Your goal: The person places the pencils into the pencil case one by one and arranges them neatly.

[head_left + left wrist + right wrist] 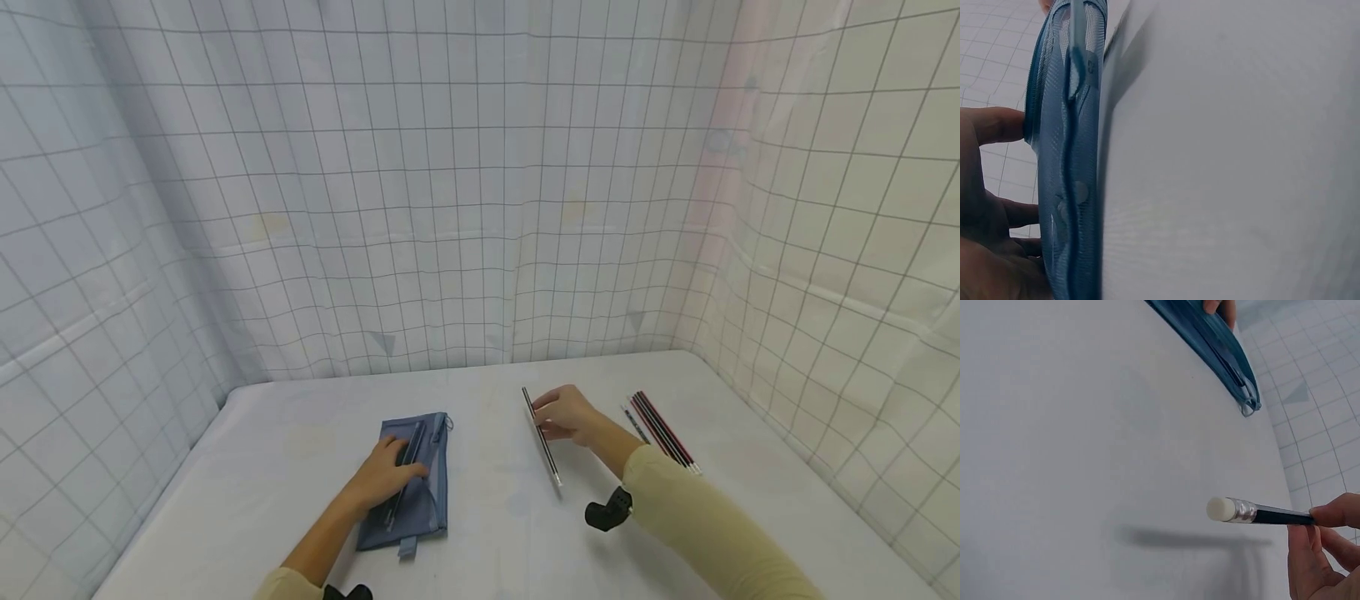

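A blue mesh pencil case [422, 518] lies flat on the table, a zip along its side. My left hand [381, 477] rests on it with fingers spread, and in the left wrist view the thumb [1000, 125] touches the zip edge of the case [1054, 169]. Dark pencils [393, 510] show at the case beside this hand. Over the table to the right, my right hand [567, 414] pinches a black pencil [547, 454] between thumb and fingers. The right wrist view shows that pencil's white eraser [1220, 509] and silver ferrule, held above its shadow.
Several red and black pencils [666, 433] lie side by side on the right of the white table [480, 558]. A patterned pencil [634, 423] lies just left of them, partly behind the right wrist. White gridded curtains [480, 208] stand around the back and sides.
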The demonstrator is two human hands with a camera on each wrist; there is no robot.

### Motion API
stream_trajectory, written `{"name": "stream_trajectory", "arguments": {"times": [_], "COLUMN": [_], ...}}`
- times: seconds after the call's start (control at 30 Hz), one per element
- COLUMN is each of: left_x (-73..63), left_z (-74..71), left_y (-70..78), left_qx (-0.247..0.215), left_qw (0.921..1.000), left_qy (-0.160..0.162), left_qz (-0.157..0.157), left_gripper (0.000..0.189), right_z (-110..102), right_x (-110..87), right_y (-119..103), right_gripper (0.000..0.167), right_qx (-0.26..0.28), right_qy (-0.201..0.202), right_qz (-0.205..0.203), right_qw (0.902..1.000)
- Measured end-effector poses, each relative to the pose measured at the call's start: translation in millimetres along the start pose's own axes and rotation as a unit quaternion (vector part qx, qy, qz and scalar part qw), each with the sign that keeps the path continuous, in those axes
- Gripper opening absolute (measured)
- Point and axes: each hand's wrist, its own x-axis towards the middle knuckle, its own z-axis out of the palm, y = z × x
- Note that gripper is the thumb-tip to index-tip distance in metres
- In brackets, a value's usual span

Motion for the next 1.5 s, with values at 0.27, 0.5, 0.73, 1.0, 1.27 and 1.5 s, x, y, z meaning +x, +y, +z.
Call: {"name": "stream_trajectory", "arguments": {"times": [0.27, 0.5, 0.73, 1.0, 1.27, 1.5], "left_x": [0.3, -0.6, -0.8, 0.5, -0.4, -0.4], "left_z": [-1.4, -1.9, -1.3, -1.1, -1.9, -1.3], "left_y": [0.4, 0.0, 0.5, 4.0, 6.5, 7.1], "left_qx": [0.0, -0.003, 0.0, -0.001, -0.01, -0.014], "left_qw": [1.0, 1.0, 0.9999, 0.9995, 0.9997, 0.9995], "left_qy": [-0.004, -0.005, -0.005, -0.004, -0.008, -0.012], "left_qz": [-0.002, -0.004, -0.012, -0.03, -0.022, -0.026], "left_gripper": [0.081, 0.081, 0.081, 0.081, 0.08, 0.081], "right_z": [25.6, 47.8, 69.7, 96.7, 117.8, 133.6], "right_x": [-1.3, -1.2, -3.9, -8.6, -6.0, -1.0], "right_y": [-3.6, -1.5, 0.1, -0.5, -6.7, -13.3], "right_gripper": [0.03, 0.029, 0.028, 0.024, 0.022, 0.021], "right_qx": [0.008, 0.005, 0.002, -0.017, -0.027, -0.036], "right_qy": [-0.023, -0.051, -0.072, -0.098, -0.113, -0.102], "right_qz": [0.003, -0.007, -0.011, -0.026, -0.024, -0.024], "right_qw": [0.9997, 0.9987, 0.9973, 0.9947, 0.993, 0.9939]}}
